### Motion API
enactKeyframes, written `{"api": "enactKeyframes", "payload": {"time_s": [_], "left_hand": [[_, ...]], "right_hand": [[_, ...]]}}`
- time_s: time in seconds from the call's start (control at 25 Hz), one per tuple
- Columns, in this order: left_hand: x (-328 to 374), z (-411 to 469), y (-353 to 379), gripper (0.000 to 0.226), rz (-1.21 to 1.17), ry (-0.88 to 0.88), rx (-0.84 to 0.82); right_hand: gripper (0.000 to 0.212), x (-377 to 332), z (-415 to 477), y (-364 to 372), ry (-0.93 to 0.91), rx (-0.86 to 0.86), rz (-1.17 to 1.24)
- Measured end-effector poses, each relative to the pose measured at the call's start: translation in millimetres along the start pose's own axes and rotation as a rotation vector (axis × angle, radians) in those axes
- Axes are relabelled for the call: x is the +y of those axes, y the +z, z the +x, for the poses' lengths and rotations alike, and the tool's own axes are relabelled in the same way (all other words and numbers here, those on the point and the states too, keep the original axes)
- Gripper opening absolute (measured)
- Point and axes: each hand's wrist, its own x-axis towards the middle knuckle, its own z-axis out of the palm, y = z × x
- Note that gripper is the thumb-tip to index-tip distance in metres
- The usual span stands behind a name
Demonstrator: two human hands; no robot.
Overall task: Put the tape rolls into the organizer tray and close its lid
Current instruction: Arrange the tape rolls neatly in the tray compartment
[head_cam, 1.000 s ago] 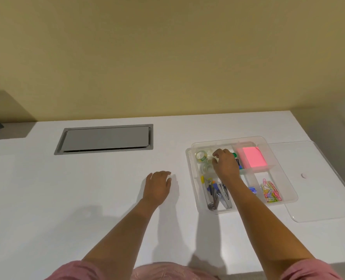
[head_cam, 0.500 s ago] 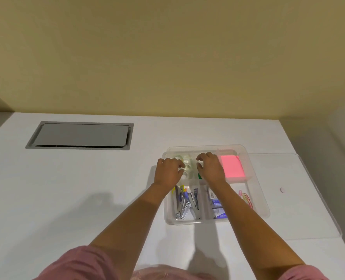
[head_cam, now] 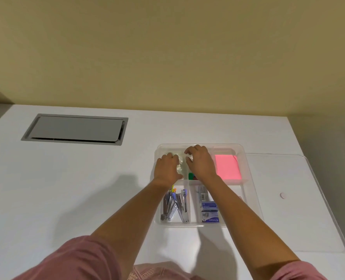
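The clear organizer tray (head_cam: 252, 201) lies on the white table with its lid off. Clear tape rolls (head_cam: 180, 166) sit in its back-left compartment, mostly covered by my hands. My left hand (head_cam: 167, 169) is curled over the rolls from the left. My right hand (head_cam: 201, 164) is curled over the divider, fingertips at the rolls from the right. Whether either hand grips a roll is hidden. The transparent lid (head_cam: 288, 209) lies flat on the table to the right of the tray.
Other tray compartments hold a pink sticky-note pad (head_cam: 227, 167), staplers (head_cam: 174, 207) and staple boxes (head_cam: 209, 211). A grey cable hatch (head_cam: 76, 129) is set in the table at the back left. The table's right edge runs close behind the lid.
My left hand has left the table and gone into the tray's back-left compartment, next to my right hand. In the last half second both hands barely moved.
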Motion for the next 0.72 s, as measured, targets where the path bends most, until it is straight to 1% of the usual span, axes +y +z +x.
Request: {"api": "enactKeyframes", "payload": {"time_s": [0.16, 0.28, 0.4, 0.56, 0.72], "left_hand": [[6.4, 1.5, 0.0, 0.052, -0.029, -0.037, -0.062], [10.4, 0.6, -0.8, 0.047, -0.057, -0.063, -0.085], [10.4, -0.9, -3.2, 0.038, -0.026, -0.079, -0.077], [11.7, -6.3, -2.8, 0.036, 0.007, -0.085, -0.043], [6.5, -8.1, -3.2, 0.031, -0.001, -0.074, -0.031]], "right_hand": [[0.027, -1.2, 6.1, 3.9, -0.045, -0.027, -0.069], [0.028, 0.6, 9.1, 5.3, -0.103, -0.036, -0.18], [0.029, -1.9, 12.2, 6.7, -0.152, -0.057, -0.234], [0.029, -9.7, 17.0, 11.1, -0.235, -0.1, -0.419], [0.024, -18.8, 15.8, 14.8, -0.22, -0.136, -0.488]]}}
